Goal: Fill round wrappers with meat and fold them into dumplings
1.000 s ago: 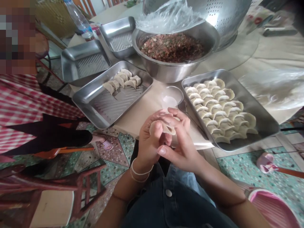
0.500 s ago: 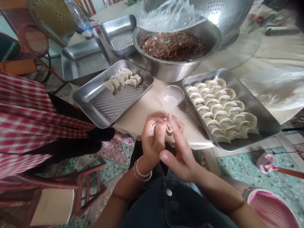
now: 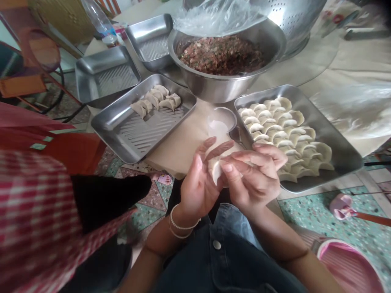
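Note:
A pale folded dumpling [image 3: 216, 169] is between my two hands, just in front of the table edge. My right hand [image 3: 255, 177] pinches it with thumb and curled fingers. My left hand [image 3: 198, 183], with a bead bracelet at the wrist, has its fingers stretched out and rests against the dumpling's left side. Just beyond my right hand a steel tray [image 3: 330, 130] is packed with several rows of dumplings. A second steel tray [image 3: 134, 130] to the left holds a few dumplings at its far end.
A big steel bowl of minced filling [image 3: 222, 57] and a small clear water cup [image 3: 220, 121] stand behind my hands. Two bare trays [image 3: 104, 75] lie at the far left, a colander [image 3: 290, 16] behind the bowl. A person in red check cloth [image 3: 36, 219] fills the left foreground.
My left hand has opened its fingers and my right hand has taken over the dumpling, shifting right toward the full tray. The person in red check has moved closer at the left.

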Motion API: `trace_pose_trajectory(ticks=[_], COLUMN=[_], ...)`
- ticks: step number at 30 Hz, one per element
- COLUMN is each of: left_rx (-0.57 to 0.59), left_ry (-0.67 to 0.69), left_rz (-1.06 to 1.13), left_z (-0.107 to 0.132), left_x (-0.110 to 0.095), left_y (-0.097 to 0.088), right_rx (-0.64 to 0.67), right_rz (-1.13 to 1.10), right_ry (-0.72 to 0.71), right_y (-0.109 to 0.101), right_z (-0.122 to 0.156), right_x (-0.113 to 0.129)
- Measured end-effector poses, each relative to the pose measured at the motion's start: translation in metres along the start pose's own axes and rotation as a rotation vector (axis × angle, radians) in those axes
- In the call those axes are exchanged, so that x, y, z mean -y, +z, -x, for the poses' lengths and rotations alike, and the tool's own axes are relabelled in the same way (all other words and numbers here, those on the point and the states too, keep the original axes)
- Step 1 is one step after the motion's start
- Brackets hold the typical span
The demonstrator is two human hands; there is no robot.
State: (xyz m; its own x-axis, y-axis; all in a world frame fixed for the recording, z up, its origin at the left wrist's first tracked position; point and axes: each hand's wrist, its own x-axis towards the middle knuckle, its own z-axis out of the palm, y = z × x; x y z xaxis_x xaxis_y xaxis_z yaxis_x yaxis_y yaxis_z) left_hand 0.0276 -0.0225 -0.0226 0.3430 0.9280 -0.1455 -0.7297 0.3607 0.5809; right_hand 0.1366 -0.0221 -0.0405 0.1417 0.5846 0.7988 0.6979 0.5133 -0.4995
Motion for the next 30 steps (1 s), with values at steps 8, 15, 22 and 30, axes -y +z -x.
trace_pose_trajectory(ticks=[8,15,22,30], left_rx=[0.019,0.029,0.130,0.239], left_ry=[-0.042,-0.031,-0.073,-0.208], left_rz=[-0.020,-0.087,-0.111,-0.122], left_z=[-0.015,-0.006,-0.005,-0.001], left_x=[-0.002,-0.007,-0.016,-0.024], left_y=[-0.011,-0.009,-0.018,-0.019], right_rx=[0.176,0.019,0.207,0.276], right_rz=[0.027,0.025,-0.044,-0.068], right_ry=[-0.003,-0.052,-0.085,-0.275], right_y=[-0.001,-0.006,-0.011,-0.022], right_z=[0.004,0.016,0.006,-0.009], right_x=[-0.009,-0.014,-0.022,-0.031])
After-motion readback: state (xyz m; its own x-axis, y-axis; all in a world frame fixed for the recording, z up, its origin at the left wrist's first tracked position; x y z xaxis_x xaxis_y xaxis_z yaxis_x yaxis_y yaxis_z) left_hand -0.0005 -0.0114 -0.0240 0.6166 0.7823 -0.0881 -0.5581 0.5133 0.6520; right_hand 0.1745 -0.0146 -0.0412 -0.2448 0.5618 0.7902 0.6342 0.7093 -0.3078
